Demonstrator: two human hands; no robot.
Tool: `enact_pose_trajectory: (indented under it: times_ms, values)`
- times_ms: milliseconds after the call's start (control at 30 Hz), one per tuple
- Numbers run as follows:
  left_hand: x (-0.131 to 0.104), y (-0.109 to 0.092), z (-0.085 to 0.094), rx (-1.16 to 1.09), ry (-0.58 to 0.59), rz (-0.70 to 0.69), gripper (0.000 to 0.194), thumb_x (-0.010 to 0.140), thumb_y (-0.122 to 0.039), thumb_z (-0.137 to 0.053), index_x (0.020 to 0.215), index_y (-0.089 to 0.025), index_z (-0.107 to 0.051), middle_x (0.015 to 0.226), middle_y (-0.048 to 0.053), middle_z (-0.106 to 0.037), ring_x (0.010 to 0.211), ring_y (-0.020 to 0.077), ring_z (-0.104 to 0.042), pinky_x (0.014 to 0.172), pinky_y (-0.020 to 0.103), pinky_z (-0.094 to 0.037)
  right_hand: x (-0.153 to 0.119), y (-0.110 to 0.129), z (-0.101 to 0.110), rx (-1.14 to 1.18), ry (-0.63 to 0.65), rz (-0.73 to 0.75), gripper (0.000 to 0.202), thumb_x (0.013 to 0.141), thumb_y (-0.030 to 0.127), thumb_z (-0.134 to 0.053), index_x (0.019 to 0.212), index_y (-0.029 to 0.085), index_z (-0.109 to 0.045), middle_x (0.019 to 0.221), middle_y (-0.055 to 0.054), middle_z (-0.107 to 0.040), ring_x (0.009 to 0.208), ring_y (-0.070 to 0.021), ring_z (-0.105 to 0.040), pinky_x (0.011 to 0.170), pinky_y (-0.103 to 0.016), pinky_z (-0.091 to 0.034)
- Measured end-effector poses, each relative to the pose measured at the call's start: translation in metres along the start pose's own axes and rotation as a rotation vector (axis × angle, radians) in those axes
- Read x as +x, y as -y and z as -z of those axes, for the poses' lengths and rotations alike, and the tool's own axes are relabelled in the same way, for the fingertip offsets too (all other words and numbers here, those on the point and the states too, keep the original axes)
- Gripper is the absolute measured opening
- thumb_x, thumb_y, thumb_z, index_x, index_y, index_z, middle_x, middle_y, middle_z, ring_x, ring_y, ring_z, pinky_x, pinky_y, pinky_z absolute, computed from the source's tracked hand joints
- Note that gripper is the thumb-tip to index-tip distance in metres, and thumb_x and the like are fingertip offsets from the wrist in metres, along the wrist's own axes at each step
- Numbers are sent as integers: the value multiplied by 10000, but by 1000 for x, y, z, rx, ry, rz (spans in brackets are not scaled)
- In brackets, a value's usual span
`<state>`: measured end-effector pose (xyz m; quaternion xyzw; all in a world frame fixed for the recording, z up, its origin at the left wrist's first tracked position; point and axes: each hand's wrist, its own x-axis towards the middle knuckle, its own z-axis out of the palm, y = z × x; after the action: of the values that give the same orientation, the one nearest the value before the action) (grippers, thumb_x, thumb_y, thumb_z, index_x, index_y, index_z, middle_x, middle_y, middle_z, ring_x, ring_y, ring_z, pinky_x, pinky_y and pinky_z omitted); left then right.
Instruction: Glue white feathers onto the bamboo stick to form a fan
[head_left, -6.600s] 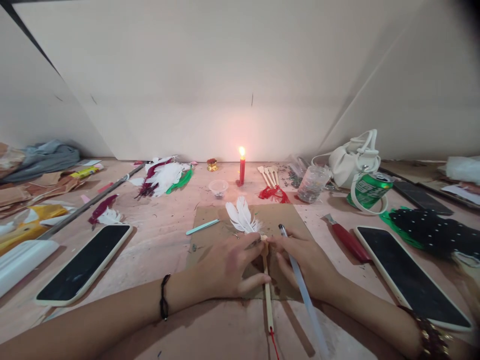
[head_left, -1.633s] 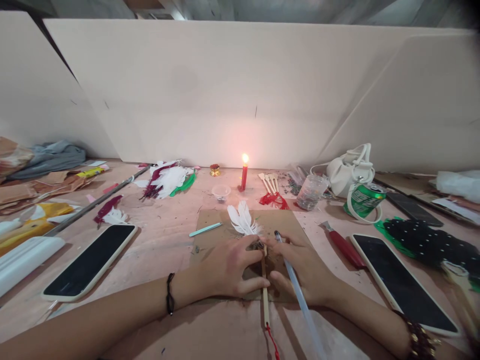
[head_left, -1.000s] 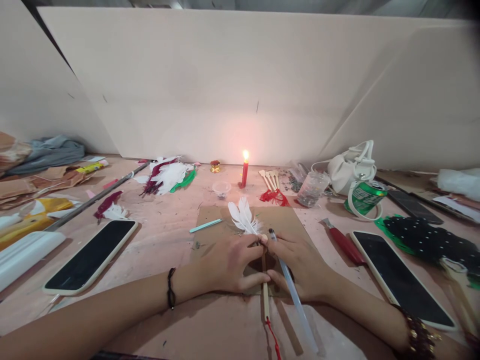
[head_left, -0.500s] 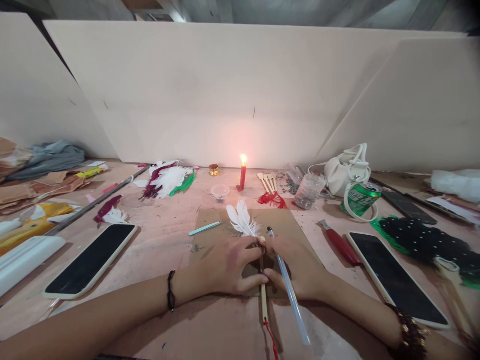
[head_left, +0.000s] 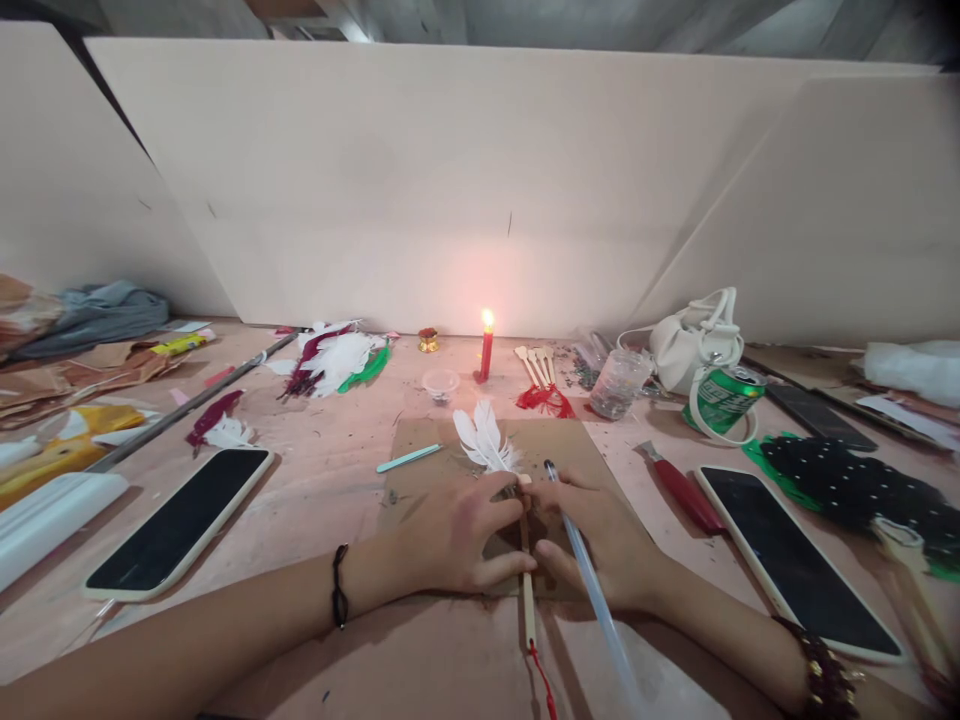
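Note:
My left hand [head_left: 465, 535] is closed on a slim wooden handle [head_left: 529, 610], thumb low and fingertips at its top end. White feathers [head_left: 486, 440] fan out beyond that end, and a red cord [head_left: 541, 680] trails from the near end. Opposite it, my right hand [head_left: 611, 540] holds a clear pen-like stick [head_left: 592, 580] with a dark tip, slanting between its fingers. The right index fingertip meets the top of the handle, while the right thumb is apart from it. Both hands rest over a brown board [head_left: 600, 455]. How the feathers join the handle is hidden by fingers.
A lit red candle [head_left: 486, 358] stands beyond the board. Phones lie left [head_left: 180, 520] and right [head_left: 799, 560]. Around are a red-handled knife [head_left: 684, 492], a plastic cup [head_left: 621, 385], a green can [head_left: 724, 398], small wooden handles with red tassels [head_left: 541, 365] and loose feathers [head_left: 337, 360].
The pen-like stick has swung a little, its near end moving toward me and right. My right thumb has drawn slightly away from the handle. My left hand stays in place.

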<state>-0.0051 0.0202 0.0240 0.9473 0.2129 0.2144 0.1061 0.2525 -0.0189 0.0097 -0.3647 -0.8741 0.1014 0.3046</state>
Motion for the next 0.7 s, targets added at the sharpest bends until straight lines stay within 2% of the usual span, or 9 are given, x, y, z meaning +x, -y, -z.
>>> enact_pose_trajectory:
  times_ms: [100, 200, 267, 333, 400, 467, 600, 700]
  values:
    - [1, 0, -1, 9, 25, -19, 390, 1001, -566, -671, 1184, -224, -702, 1258, 119, -701, 1055, 284, -731, 909, 380, -596, 4, 3, -1, -1, 26, -49, 161, 977, 398, -644, 1049, 259, -609, 880, -43, -691, 853, -266, -619, 766, -403, -504]
    - [1, 0, -1, 22, 36, -18, 394, 1010, -569, -658, 1198, -224, -699, 1275, 122, -700, 1069, 288, -734, 917, 382, -598, 4, 0, -1, 48, -36, -108, 207, 981, 407, -627, 907, 255, -506, 820, -16, -622, 778, -228, -590, 674, -347, -436]
    - [1, 0, 0, 23, 40, -12, 409, 1013, -581, -655, 1221, -232, -699, 1316, 125, -689, 1089, 293, -735, 935, 391, -598, 3, -4, -2, 106, -64, -125, 243, 1008, 434, -605, 893, 256, -485, 813, -8, -617, 744, -212, -593, 657, -334, -441]
    - [0, -1, 1, 20, 30, -4, 429, 1006, -593, -664, 1251, -242, -697, 1381, 131, -665, 1120, 304, -731, 949, 402, -599, 2, -8, -3, 155, -80, -150, 224, 1031, 438, -597, 929, 262, -502, 862, -20, -660, 791, -227, -641, 692, -349, -490]
    - [0, -2, 3, 20, 12, -2, 459, 991, -597, -687, 1296, -254, -685, 1456, 137, -624, 1162, 318, -721, 955, 412, -600, 3, -11, -4, 191, -110, -188, 164, 1031, 398, -614, 999, 271, -516, 1029, -56, -726, 980, -271, -705, 813, -402, -550]
    - [0, -2, 3, 41, -3, 8, 510, 977, -600, -708, 1355, -262, -659, 1511, 145, -580, 1181, 333, -711, 943, 423, -601, 4, -13, -5, 195, -119, -221, 151, 1004, 339, -650, 1049, 276, -520, 1211, -84, -737, 1179, -308, -689, 952, -468, -555]
    - [0, -4, 3, 102, 15, 52, 527, 963, -632, -709, 1316, -245, -656, 1350, 135, -615, 1000, 303, -723, 796, 397, -585, 7, -12, -7, 189, -54, -256, 208, 941, 291, -725, 1001, 265, -527, 1193, -84, -741, 1141, -308, -684, 938, -475, -564]
    - [0, -6, 5, 133, 13, 41, 559, 968, -654, -692, 1338, -239, -631, 1208, 111, -638, 901, 270, -698, 723, 361, -545, 6, -11, -11, 313, -72, -291, 233, 962, 340, -738, 1011, 270, -521, 1171, -67, -749, 1080, -276, -706, 902, -447, -593]
